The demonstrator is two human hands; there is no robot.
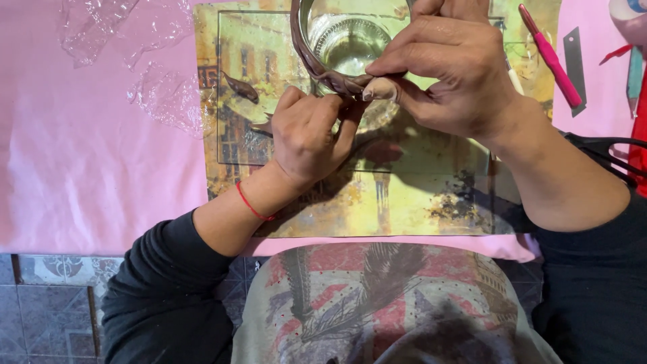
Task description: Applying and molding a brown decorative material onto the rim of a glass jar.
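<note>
A clear glass jar (348,42) lies tipped toward me over a picture mat (404,195) with a painted street scene. A brown clay strip (311,57) runs around the jar's rim. My left hand (306,131) presses the strip's lower end against the rim with curled fingers. My right hand (441,64) comes from above and pinches the same end of the strip with thumb and fingers. A small brown clay piece (240,87) lies on the mat to the left.
A pink cloth (87,168) covers the table. Crumpled clear plastic wrap (158,94) lies at upper left. A pink-handled tool (551,61) and a grey blade (574,64) rest at upper right. Tiled floor (47,303) shows at lower left.
</note>
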